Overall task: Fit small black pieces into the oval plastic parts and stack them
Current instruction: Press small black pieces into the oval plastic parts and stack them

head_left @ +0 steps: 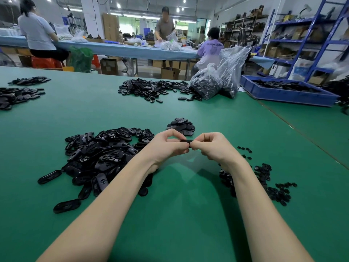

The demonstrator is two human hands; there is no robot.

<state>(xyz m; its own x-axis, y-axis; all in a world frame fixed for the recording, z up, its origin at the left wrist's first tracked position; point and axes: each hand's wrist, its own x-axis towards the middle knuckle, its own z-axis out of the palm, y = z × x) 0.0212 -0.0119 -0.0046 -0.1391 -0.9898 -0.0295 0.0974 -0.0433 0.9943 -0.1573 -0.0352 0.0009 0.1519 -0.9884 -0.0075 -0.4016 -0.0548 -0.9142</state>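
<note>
Part in hand: oval part [186, 141] is being pinched at the centre of the frame, its two ends hidden between the fingers of both hands, above the green table [179, 214].
Left hand: left hand [166, 146] is gripping one end of it with thumb and curled fingers.
Right hand: right hand [211, 146] is pinching the other end the same way; whether a small piece is being pressed in cannot be told.
Handling: it is looking light, thin and stiff, so holding it by the ends is probably leaving the middle free for the insert; the smooth plastic may be slipping under a loose pinch.
Supply of ovals: pile of oval parts [98, 157] is lying at centre left, glossy black shells with rounded rims and cut-out slots.
Small pieces: small black pieces [264, 178] are lying scattered at lower right, flat and tiny, likely fiddly to pick up.
Finished stack: small stack [181, 125] is sitting just above the hands.
Surface: table is looking matte and slightly grippy.
</note>
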